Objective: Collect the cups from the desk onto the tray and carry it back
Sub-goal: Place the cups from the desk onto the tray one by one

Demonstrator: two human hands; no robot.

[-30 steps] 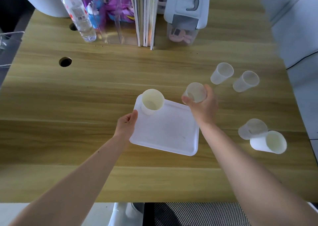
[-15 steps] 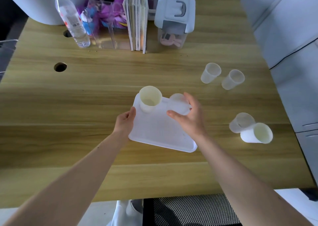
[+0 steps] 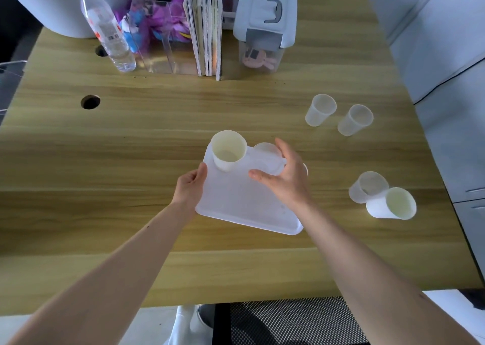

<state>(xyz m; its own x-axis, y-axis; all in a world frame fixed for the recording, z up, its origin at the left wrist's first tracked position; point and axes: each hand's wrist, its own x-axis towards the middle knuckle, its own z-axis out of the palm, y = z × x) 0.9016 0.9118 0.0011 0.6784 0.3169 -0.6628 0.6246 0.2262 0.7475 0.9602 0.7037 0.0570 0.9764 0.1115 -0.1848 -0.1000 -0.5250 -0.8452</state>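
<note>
A white tray (image 3: 241,205) lies on the wooden desk (image 3: 131,161). My left hand (image 3: 190,187) grips the tray's left edge. An opaque cream cup (image 3: 227,153) stands upright in the tray's far left corner. Beside it on the tray stands a clear cup (image 3: 265,152), and my right hand (image 3: 284,178) is curled around it, thumb in front and fingers behind. Two clear cups (image 3: 320,109) (image 3: 355,119) stand on the desk to the far right. Nearer on the right are another clear cup (image 3: 368,187) and a white cup (image 3: 392,203), touching each other.
Along the desk's back edge stand a water bottle (image 3: 110,29), a clear box with purple items (image 3: 157,29), upright books (image 3: 206,24) and a lidded white container (image 3: 265,22). A cable hole (image 3: 90,101) is at the left. A mesh chair seat (image 3: 288,321) sits below the front edge.
My right hand brought the clear cup from beyond the tray's far edge down onto the tray beside the cream cup. My left hand stayed on the tray's edge.
</note>
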